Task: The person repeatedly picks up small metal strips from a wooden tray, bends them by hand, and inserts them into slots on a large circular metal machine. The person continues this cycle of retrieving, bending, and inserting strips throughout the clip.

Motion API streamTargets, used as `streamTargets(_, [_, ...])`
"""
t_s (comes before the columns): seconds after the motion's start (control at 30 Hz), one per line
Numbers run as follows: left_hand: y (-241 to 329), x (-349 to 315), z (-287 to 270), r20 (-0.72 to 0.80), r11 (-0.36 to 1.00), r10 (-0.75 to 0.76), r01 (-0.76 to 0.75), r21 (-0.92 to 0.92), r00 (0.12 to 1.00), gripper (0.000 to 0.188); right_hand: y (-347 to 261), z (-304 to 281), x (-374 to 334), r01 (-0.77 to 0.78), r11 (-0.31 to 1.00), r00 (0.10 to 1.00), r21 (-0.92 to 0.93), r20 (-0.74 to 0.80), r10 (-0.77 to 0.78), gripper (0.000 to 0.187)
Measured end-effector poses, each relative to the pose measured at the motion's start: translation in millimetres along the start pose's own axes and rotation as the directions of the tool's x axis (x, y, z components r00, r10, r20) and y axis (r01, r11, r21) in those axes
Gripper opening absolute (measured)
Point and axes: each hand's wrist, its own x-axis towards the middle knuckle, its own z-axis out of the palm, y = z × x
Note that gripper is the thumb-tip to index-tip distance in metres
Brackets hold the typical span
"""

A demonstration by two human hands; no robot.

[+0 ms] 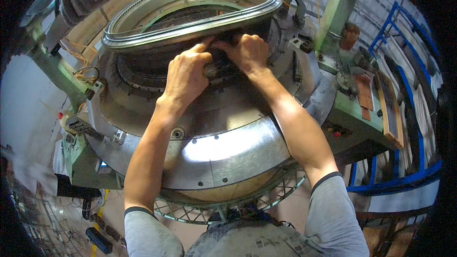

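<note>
In front of me stands a large round machine with a shiny metal ring (190,26) on top, finely toothed along its rim. A dark drum (147,64) sits beneath it. My left hand (187,74) is closed, its knuckles up and a fingertip reaching toward the shadow under the ring's near edge. Close on its right, my right hand (250,53) has curled fingers, with the thumb stretched toward the left hand. Shadow hides whatever lies between the fingertips. Below both forearms, a wide polished metal collar (228,145) curves around the machine.
Green machine posts rise at the left (64,74) and right (335,14). On the right green ledge lie reddish-brown pieces (364,93) and a wooden-edged board (390,109). A blue metal rack (404,188) with pale material stands farther right. Loose wires (85,69) hang at the left post.
</note>
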Motion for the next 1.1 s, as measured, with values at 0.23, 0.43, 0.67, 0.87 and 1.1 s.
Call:
streamTargets(0.23, [-4,-5,-4,-0.049,0.928,-0.204,0.177,-0.328,0.978,0.025,9,-5,-6,-0.7,0.045,0.711,0.713,0.701,-0.055,0.023])
streamTargets(0.43, [-7,-2,-1,-0.076,0.89,-0.28,0.229,-0.395,0.957,0.031,-2,-19,2,-0.705,0.043,0.704,0.708,0.706,-0.074,0.023])
streamTargets(0.67, [-6,-1,3,-0.146,0.712,-0.43,0.235,-0.661,0.891,0.022,-13,-16,-1,-0.725,-0.148,0.681,0.673,0.732,-0.008,0.027])
streamTargets(0.87, [-5,-4,12,0.013,0.392,-0.517,0.25,-0.886,0.856,0.015,13,-29,5,-0.626,-0.203,0.702,0.753,0.658,0.273,0.018])
streamTargets(1.1, [8,-5,33,0.316,-0.027,-0.56,0.364,-0.931,0.766,0.014,1,-31,-37,-0.33,0.538,0.856,0.776,0.486,-0.176,0.021])
